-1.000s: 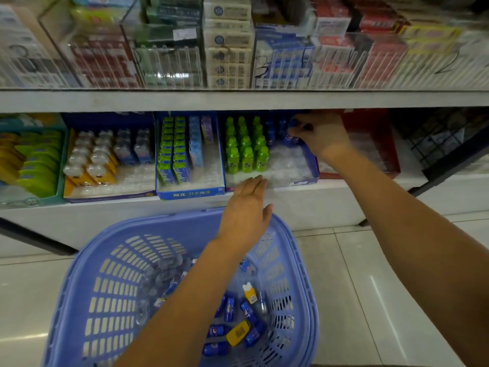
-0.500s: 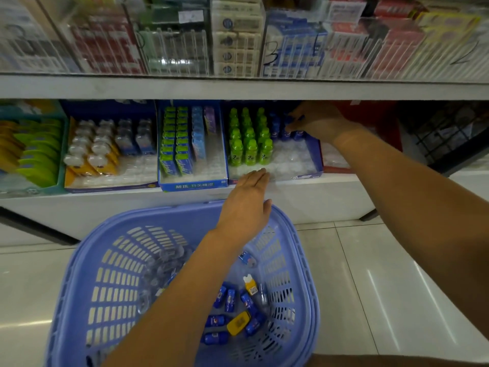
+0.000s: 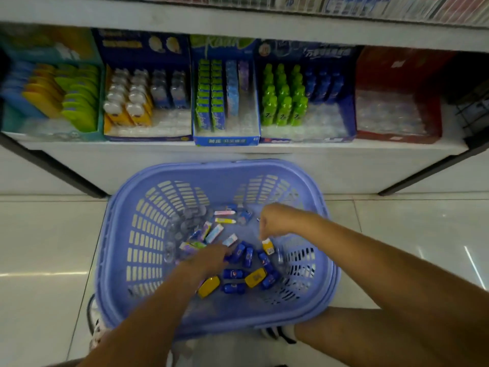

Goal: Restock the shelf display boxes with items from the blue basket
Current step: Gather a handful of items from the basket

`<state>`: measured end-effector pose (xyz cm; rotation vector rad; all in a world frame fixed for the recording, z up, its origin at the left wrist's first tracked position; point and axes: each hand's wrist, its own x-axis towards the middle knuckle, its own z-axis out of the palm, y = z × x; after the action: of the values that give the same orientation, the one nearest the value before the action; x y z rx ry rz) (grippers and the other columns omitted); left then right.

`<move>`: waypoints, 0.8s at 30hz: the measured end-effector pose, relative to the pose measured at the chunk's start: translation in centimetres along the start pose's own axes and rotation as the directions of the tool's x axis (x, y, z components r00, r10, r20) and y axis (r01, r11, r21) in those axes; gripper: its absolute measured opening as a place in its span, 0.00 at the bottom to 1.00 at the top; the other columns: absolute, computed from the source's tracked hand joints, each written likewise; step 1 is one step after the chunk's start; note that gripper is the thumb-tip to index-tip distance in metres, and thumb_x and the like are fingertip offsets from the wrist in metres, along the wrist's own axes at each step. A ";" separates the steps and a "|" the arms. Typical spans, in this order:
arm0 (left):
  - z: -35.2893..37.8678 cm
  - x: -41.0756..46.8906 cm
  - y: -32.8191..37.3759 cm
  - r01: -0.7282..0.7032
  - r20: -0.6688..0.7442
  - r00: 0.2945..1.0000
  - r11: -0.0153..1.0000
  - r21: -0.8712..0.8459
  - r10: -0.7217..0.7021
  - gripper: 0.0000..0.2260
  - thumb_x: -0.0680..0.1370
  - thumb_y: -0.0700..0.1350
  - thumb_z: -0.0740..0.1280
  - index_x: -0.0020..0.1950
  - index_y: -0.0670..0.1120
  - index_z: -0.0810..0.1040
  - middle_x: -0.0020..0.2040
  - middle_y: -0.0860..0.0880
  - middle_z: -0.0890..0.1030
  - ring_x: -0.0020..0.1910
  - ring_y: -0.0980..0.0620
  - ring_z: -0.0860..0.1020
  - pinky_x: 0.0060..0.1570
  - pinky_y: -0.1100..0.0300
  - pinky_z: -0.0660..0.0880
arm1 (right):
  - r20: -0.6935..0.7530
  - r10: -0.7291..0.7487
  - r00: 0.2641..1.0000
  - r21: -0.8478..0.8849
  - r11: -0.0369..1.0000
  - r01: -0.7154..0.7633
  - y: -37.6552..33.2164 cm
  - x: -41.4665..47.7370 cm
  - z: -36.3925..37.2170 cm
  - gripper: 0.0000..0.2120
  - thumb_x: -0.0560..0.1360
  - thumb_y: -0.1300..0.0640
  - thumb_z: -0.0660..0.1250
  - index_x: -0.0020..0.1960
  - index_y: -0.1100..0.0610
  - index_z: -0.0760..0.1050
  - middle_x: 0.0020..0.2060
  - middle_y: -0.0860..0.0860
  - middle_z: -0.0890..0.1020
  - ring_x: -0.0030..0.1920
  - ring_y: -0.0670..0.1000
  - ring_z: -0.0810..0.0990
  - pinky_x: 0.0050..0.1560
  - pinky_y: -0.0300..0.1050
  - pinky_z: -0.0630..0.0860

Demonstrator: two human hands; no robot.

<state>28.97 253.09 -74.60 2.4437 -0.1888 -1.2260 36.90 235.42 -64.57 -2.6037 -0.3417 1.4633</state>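
Note:
The blue basket [image 3: 217, 169] stands on the floor below the shelf. It holds several small blue bottles [image 3: 232, 274], yellow packs [image 3: 209, 286] and pale flat packs [image 3: 214, 233]. My left hand [image 3: 209, 258] reaches down into it, fingers stretched onto the blue bottles. My right hand [image 3: 275, 221] hangs over the right side of the basket with curled fingers. Its fingertips touch the top of a yellow-and-white pack [image 3: 268, 247], and a grip is not clear. On the shelf, the display box [image 3: 307, 140] holds green bottles [image 3: 284, 102] and blue bottles [image 3: 324, 86], with bare tray at its front.
Other display boxes line the shelf: a red one [image 3: 397, 135] at right, a gum box [image 3: 226, 140], a yellow-and-white item box [image 3: 148, 137] and a teal one [image 3: 53, 133] at left. My knee [image 3: 344, 332] and shoes press against the basket's near side. Tiled floor lies on both sides.
My right hand has left the blue-bottle display box and come down into the basket. My left hand dropped from the basket's rim to the items inside. The view tilted downward.

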 end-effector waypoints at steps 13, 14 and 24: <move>2.4 5.8 0.0 0.022 -0.136 0.991 0.996 0.082 -0.011 0.19 0.77 0.48 0.67 0.63 0.40 0.72 0.61 0.41 0.77 0.61 0.42 0.75 0.58 0.53 0.70 | -0.119 0.369 0.922 0.063 0.929 -0.363 1.9 9.3 12.5 0.14 0.80 0.64 0.56 0.62 0.64 0.72 0.60 0.61 0.77 0.60 0.60 0.76 0.58 0.49 0.73; 2.7 5.9 0.2 0.048 -0.145 0.989 0.996 0.078 -0.037 0.19 0.77 0.49 0.67 0.63 0.40 0.72 0.61 0.41 0.77 0.61 0.43 0.75 0.59 0.53 0.71 | -0.133 0.359 0.924 0.060 0.933 -0.354 2.0 9.4 12.2 0.14 0.80 0.63 0.56 0.62 0.65 0.72 0.60 0.61 0.76 0.61 0.61 0.75 0.59 0.50 0.72; 2.1 5.3 1.4 0.176 -0.143 0.967 0.957 -0.232 -0.212 0.12 0.75 0.46 0.67 0.55 0.41 0.75 0.53 0.41 0.80 0.53 0.41 0.78 0.47 0.52 0.75 | -0.101 0.137 0.985 0.460 0.885 -0.076 2.5 6.1 4.4 0.10 0.71 0.57 0.72 0.41 0.52 0.69 0.40 0.53 0.77 0.36 0.50 0.79 0.33 0.38 0.74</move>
<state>30.61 249.62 -79.09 2.3979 0.2280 -1.0491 36.55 234.65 -72.45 -2.3411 0.1511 1.2107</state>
